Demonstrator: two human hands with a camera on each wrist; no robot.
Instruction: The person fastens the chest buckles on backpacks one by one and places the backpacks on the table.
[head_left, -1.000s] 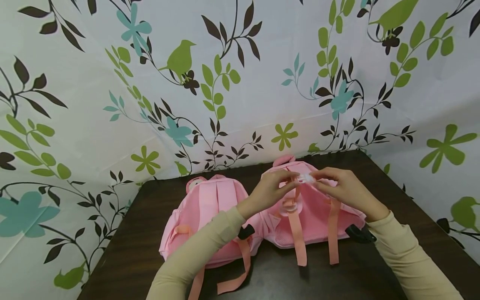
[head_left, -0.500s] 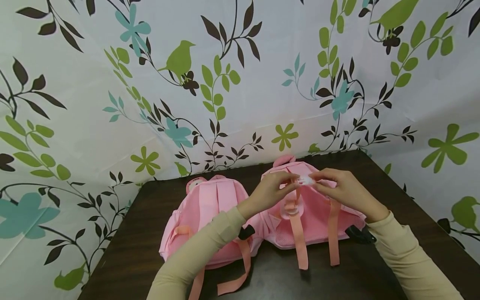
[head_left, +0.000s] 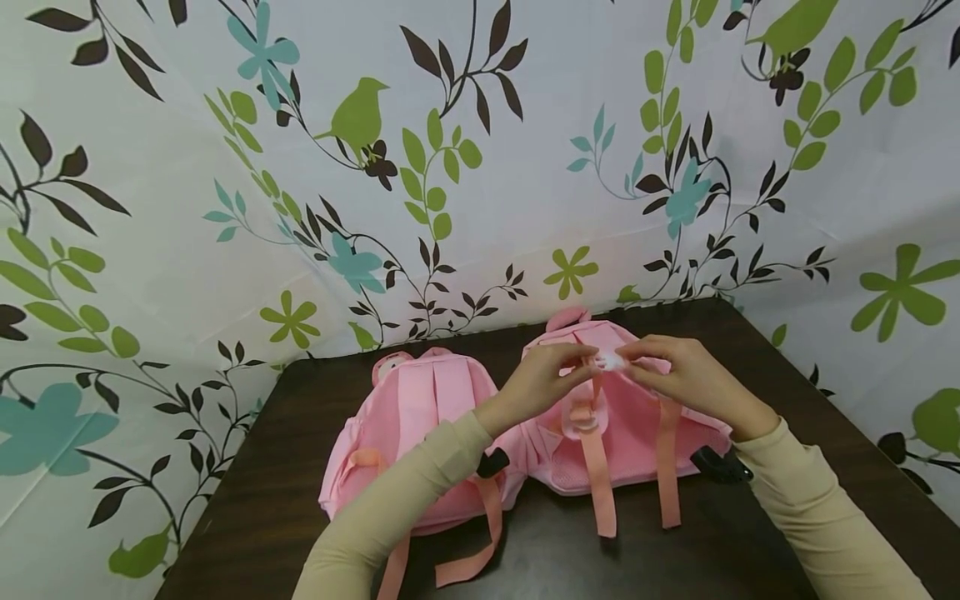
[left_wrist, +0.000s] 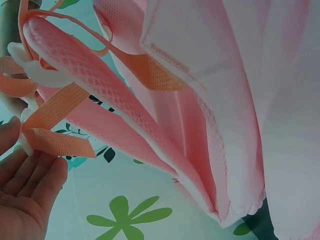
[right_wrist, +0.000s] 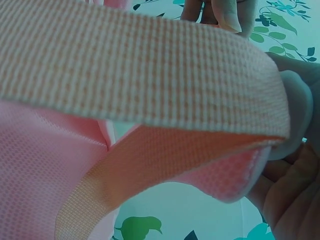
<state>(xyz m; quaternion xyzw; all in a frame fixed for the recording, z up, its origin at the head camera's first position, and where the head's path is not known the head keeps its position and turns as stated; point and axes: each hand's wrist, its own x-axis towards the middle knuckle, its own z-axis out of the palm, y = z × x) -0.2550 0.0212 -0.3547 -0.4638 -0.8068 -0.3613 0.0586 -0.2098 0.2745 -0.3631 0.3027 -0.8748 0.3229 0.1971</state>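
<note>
The right-hand pink backpack (head_left: 630, 442) lies with its straps toward me. Above it, my left hand (head_left: 536, 382) and my right hand (head_left: 693, 382) pinch a small white plastic buckle (head_left: 611, 360) from both sides. Glare blurs it in the head view, and I cannot tell whether its halves are joined. In the left wrist view, left fingertips hold a white piece with an orange webbing strap (left_wrist: 55, 110) threaded through it. Another white plastic piece (left_wrist: 50, 75) sits higher, beside the padded shoulder strap (left_wrist: 95, 65). In the right wrist view, webbing (right_wrist: 145, 65) covers much of the right hand's grip.
A second pink backpack (head_left: 420, 400) lies to the left, partly behind my left sleeve (head_left: 405, 492). Orange strap ends (head_left: 600, 487) hang over the front of the dark table (head_left: 240, 483). A patterned cloth (head_left: 517, 192) stands behind and along the sides.
The orange strap hanging below my left hand has swung slightly to the right. Both hands keep nearly the same place and grip.
</note>
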